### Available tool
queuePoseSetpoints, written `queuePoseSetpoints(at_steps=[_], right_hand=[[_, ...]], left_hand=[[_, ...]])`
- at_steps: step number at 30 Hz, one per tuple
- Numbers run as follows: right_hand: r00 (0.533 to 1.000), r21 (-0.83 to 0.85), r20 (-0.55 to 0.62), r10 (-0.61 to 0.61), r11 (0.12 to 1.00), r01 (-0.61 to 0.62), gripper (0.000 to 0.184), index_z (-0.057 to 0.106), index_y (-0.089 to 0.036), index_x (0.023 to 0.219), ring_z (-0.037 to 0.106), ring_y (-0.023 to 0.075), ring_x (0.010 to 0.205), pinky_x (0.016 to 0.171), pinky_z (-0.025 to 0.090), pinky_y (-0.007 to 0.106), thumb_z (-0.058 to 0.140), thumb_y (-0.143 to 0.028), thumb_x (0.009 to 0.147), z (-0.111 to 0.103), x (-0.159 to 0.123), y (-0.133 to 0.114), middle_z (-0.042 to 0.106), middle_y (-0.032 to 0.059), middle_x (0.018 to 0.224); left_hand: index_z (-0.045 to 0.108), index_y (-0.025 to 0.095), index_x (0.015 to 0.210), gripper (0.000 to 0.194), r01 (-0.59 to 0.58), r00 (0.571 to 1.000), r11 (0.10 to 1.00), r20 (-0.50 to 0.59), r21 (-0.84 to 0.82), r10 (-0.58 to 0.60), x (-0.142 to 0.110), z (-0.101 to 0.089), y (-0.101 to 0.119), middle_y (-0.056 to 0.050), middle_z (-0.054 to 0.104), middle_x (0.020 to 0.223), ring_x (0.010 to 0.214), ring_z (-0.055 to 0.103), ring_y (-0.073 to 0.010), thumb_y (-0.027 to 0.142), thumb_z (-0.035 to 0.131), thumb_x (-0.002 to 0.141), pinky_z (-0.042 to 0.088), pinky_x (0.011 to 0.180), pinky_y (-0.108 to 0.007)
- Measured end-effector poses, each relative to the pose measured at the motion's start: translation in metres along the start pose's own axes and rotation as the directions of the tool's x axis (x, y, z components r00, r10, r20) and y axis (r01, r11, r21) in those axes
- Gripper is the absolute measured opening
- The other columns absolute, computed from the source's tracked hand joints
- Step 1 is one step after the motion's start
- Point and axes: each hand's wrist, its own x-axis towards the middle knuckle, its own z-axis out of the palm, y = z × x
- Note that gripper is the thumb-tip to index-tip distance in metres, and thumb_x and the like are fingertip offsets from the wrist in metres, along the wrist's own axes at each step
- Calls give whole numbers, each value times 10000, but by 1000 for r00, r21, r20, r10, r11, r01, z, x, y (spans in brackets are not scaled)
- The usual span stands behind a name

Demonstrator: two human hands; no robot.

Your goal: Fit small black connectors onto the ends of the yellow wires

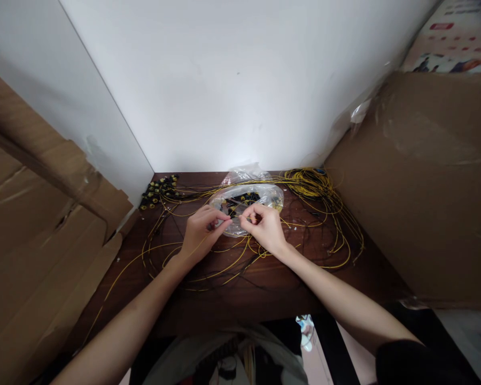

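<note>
Over a clear plastic bag [272, 195], my left hand [202, 230] is closed in a pinch, thumb against forefinger, on a thin yellow wire that trails back across the wrist. My right hand [265, 225] faces it a short gap away, its fingers curled in a pinch. A bit of yellow strand shows at those right fingertips; the exact end is too small to make out. Inside the open bag lie small black parts [242, 199], partly hidden by the hands. Loose yellow and black wires [232, 270] loop over the brown tabletop [264, 299] below the hands.
A coil of yellow wires [308, 183] lies at the back right, its strands running left to a cluster of black-and-yellow connectors [158, 191]. Cardboard [44, 214] stands on the left, a large carton [417, 187] on the right. A white wall [232, 91] closes the back.
</note>
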Motion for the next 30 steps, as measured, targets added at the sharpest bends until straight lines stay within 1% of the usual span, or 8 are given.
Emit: queuePoseSetpoints(at_steps=[6,9,12,15,18,24,30], right_hand=[[1000,12,26,10,1000,-10,133,579,-163,640,406,94,499,553,339,228,562,-232,753,0,0,2,415,-47,524],[999,39,39,24,999,-25,142,583,-158,657,397,91,492,547,335,225,556,-243,767,0,1,2,410,-48,520],[997,63,59,46,997,-50,148,586,-156,667,389,88,482,538,332,223,554,-252,774,-1,2,3,409,-50,515],[994,70,87,60,995,-66,158,597,-156,684,395,90,484,536,336,222,551,-270,784,0,2,4,421,-47,519],[993,77,104,56,995,-64,160,604,-158,707,402,92,492,539,339,223,550,-283,790,1,1,6,433,-44,529],[996,89,78,48,994,-55,188,597,-163,697,415,101,517,531,337,226,527,-296,809,0,3,5,454,-29,552],[996,89,83,36,995,-43,183,607,-161,705,415,101,518,524,335,228,516,-279,813,-1,3,3,462,-29,547]], left_hand=[[670,174,735,62,-39,999,999,13,-18,39,1,0,0,-37,632,697,646,534,-133,209,621,747,426,590,-247],[677,171,740,70,-7,1000,999,13,-39,8,0,1,-1,-32,617,695,640,532,-126,215,622,744,423,589,-239],[680,168,753,83,59,998,998,-18,-38,-60,0,1,-2,-12,578,663,604,514,-108,227,624,740,406,561,-220],[680,171,763,92,93,995,995,-36,-33,-94,1,0,-2,8,542,631,586,499,-95,238,621,741,397,557,-210],[683,178,772,96,96,995,995,-28,-36,-97,1,-1,-2,12,539,632,589,499,-91,242,618,742,403,569,-208],[684,181,771,90,101,994,994,-27,-42,-102,2,0,-1,12,544,635,586,500,-89,237,620,740,405,565,-205],[683,182,760,81,98,995,994,-19,-55,-99,1,1,-2,13,545,615,574,497,-90,226,622,732,394,544,-205]])
